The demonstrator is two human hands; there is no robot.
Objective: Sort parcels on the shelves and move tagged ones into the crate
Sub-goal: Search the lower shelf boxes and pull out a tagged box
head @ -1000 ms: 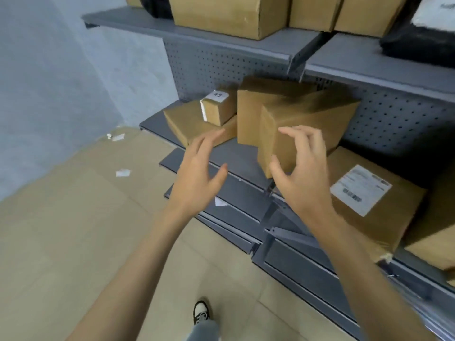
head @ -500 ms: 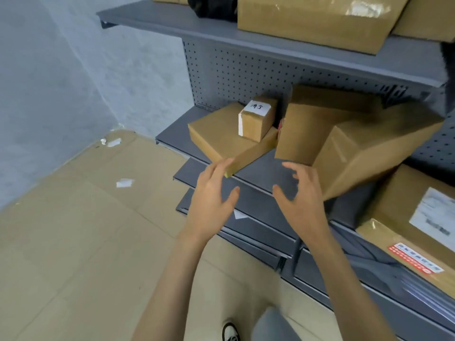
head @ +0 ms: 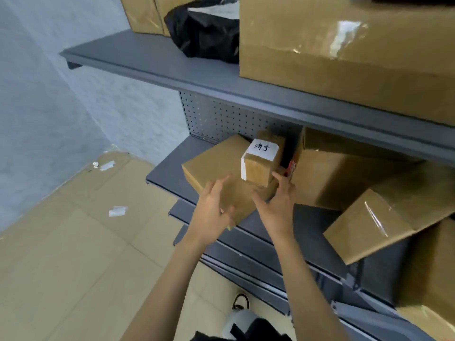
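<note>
A small brown parcel (head: 259,166) with a white handwritten tag on top stands on a flat brown parcel (head: 216,166) at the left end of the middle grey shelf (head: 162,178). My left hand (head: 211,212) hovers open over the flat parcel's near corner. My right hand (head: 275,205) is open just right of the small tagged parcel, fingers reaching toward its base; it is hard to tell if they touch. No crate is in view.
Larger brown boxes (head: 344,178) lean to the right on the same shelf, one tilted box (head: 384,222) sticking out over the edge. The upper shelf (head: 172,67) carries big cartons and a black bag (head: 206,33). Paper scraps lie on the tan floor (head: 73,242).
Both hands have moved left and forward, away from the tilted box and up to the flat parcel and the small tagged parcel. My view has shifted left and closer to the shelf.
</note>
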